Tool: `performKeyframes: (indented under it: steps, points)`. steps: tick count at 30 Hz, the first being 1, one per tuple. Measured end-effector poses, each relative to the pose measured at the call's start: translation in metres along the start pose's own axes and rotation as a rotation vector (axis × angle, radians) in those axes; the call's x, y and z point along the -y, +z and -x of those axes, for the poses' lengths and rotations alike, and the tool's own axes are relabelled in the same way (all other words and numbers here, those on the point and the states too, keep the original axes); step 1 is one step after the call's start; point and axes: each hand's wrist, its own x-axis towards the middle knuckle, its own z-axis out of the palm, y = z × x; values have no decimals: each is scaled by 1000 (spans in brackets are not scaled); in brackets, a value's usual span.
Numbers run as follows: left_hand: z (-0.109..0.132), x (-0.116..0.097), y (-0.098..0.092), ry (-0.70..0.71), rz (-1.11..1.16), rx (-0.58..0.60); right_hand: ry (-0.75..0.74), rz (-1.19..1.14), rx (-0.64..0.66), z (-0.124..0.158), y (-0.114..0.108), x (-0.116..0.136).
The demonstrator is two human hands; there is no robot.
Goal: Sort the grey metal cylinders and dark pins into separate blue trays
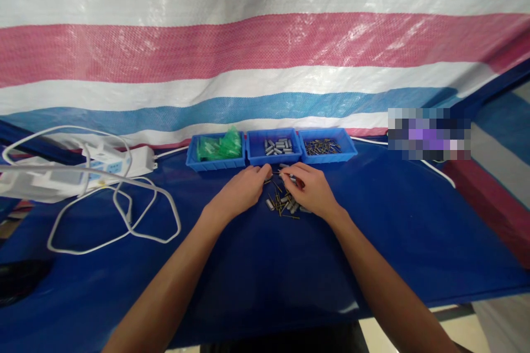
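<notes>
A dark blue plastic-covered table [256, 281] carried three shallow blue plastic bins [271, 147] in a row at its far edge, and just near of the middle bin lay a loose heap of small grey metal sleeves and thin brass-coloured pins [284, 203]. The left hand [242, 187] and the right hand [310, 187] met over the heap's far side, fingertips pinched on a small part each, too small to identify. Such parts were judged light, stiff, smooth and prone to roll, best nipped at mid-length between thumb and forefinger.
</notes>
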Motion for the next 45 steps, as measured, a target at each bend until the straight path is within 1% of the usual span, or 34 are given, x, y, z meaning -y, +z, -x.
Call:
performKeyframes:
  steps: [3,5,7,10,12,15,18,23,28,34,39,41,42,43,44,45]
  points:
    - [1,-1,-4,16,32,11,29,-38,-80,4,-2,0]
    - [-1,-1,-8,37,96,-11,39,-55,-123,5,-4,0]
    - [-3,-1,-13,74,212,-67,54,-75,-180,5,-6,-1]
    - [-8,-5,-15,99,423,-202,134,-161,-240,4,-7,-6]
    - [-11,-8,-12,84,546,-306,208,-275,-217,4,-7,-10]
    - [-14,-12,-6,43,729,-437,285,-453,-120,5,-6,-14]
    - [-16,-14,0,-8,879,-493,315,-536,-76,5,-6,-15]
    - [-17,-14,3,-31,967,-479,338,-652,-97,4,-7,-11]
    - [-17,-14,5,-19,974,-457,379,-766,-48,2,-9,-6]
    - [-17,-18,9,0,976,-446,424,-837,-56,-1,-9,-1]
    - [-19,-22,13,-33,939,-443,444,-826,-53,-1,-7,-5]
    - [-18,-23,12,-51,850,-483,440,-769,-119,-1,-8,-8]
    - [-17,-23,10,-43,782,-491,436,-726,-182,-2,-10,-10]
    - [-16,-24,6,-17,710,-471,435,-674,-267,-2,-11,-13]
    - [-15,-25,3,29,643,-411,438,-617,-370,-2,-13,-16]
    - [-13,-26,-1,92,586,-315,445,-563,-474,-3,-16,-18]
